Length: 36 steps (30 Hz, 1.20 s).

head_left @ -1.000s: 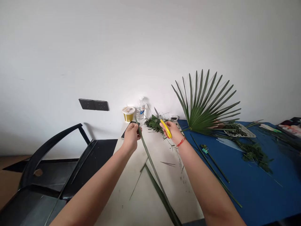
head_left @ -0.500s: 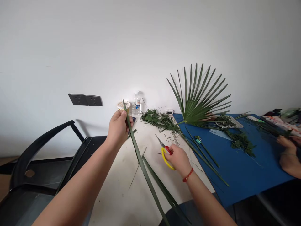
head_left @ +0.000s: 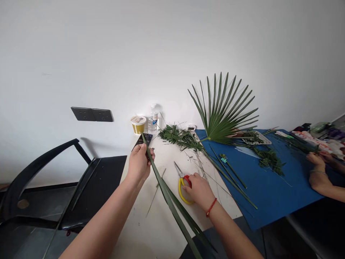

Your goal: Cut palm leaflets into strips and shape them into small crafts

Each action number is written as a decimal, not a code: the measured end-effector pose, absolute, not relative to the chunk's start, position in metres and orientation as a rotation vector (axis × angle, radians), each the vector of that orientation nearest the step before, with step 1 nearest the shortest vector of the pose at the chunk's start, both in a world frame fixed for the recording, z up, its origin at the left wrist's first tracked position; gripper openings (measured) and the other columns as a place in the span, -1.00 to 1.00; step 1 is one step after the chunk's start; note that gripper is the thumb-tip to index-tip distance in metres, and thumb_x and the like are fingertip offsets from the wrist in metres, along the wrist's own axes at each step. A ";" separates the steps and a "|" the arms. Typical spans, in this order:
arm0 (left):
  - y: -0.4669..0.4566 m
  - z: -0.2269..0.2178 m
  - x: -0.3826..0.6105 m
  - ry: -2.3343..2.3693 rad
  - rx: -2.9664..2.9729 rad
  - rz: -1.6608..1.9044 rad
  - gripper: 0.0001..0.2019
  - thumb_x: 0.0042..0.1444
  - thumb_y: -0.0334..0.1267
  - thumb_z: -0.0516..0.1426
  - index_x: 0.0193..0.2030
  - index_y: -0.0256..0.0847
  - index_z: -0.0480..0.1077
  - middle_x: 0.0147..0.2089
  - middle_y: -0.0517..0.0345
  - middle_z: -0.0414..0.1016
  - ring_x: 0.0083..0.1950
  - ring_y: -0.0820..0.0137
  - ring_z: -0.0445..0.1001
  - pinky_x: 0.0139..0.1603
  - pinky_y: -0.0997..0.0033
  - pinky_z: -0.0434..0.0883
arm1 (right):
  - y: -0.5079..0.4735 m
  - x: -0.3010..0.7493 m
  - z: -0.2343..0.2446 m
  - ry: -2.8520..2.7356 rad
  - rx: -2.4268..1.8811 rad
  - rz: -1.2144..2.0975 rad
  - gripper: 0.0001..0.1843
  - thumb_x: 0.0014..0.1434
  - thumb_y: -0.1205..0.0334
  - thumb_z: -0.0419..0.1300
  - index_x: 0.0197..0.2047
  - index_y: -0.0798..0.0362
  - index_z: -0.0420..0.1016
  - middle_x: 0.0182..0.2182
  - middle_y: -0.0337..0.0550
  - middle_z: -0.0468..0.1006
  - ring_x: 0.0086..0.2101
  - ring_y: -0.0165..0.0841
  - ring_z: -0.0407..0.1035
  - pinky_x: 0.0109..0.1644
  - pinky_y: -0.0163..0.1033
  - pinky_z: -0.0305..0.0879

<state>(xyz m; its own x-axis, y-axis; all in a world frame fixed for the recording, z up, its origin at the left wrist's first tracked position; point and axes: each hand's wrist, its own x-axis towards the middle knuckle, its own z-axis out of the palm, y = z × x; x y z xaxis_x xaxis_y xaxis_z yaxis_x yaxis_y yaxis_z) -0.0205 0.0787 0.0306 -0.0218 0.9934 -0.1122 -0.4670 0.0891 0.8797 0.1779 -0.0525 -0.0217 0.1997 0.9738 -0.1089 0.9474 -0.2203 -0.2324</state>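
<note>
My left hand [head_left: 141,160] pinches a long green palm leaf strip [head_left: 164,190] near its tip. The strip slants down toward me past the table's front edge, and a second, darker leaf strip [head_left: 185,214] runs alongside and partly beneath it. My right hand [head_left: 201,189], with a red cord at the wrist, has its fingers closed about the red handle of a pair of scissors [head_left: 182,175]. The yellow handle loop hangs free of the fingers, and the blades point away to the upper left, low over the white table [head_left: 142,233]. I cannot tell whether the scissors rest on it.
Leaf scraps [head_left: 180,136], a phone [head_left: 147,137], a yellow cup [head_left: 138,126] and a water bottle [head_left: 153,118] stand toward the wall. A fan palm leaf [head_left: 221,118] leans over the blue mat [head_left: 272,194]. Another person's hands [head_left: 318,165] work at right. A black chair [head_left: 99,183] stands left.
My right hand has lowered toward the table with the scissors. My left hand has come down a little with the leaf strip, uncovering the phone and cup. The view has turned slightly right.
</note>
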 end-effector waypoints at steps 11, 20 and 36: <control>0.076 -0.006 -0.018 0.939 0.640 1.349 -0.81 0.21 -0.21 0.09 -0.37 -0.14 0.14 -0.57 0.30 0.34 -0.62 0.52 0.29 -0.70 0.60 0.06 | -0.050 0.275 -0.037 -1.767 -2.830 0.200 -0.80 0.34 0.33 0.15 -0.01 0.18 0.50 -0.08 0.08 0.56 -0.12 -0.23 0.51 -0.04 -0.13 0.41; 0.076 -0.026 -0.015 0.900 0.633 1.306 -0.72 0.15 -0.10 0.16 -0.38 -0.14 0.13 -0.57 0.31 0.35 -0.63 0.54 0.28 -0.69 0.59 0.03 | -0.048 0.280 -0.030 -1.846 -2.775 0.193 -0.83 0.25 0.51 0.11 -0.28 0.16 0.51 -0.17 0.03 0.56 -0.24 -0.31 0.50 -0.14 -0.23 0.35; 0.092 -0.027 -0.034 0.593 0.393 1.183 -0.76 0.15 -0.27 0.19 -0.41 -0.18 0.18 -0.56 0.26 0.31 -0.62 0.54 0.28 -0.76 0.65 0.02 | 0.005 0.190 0.119 -1.353 -1.622 0.762 -0.78 0.24 0.10 0.23 -0.37 0.03 0.40 -0.56 -0.27 0.47 -0.55 -0.42 0.34 -0.43 -0.31 0.31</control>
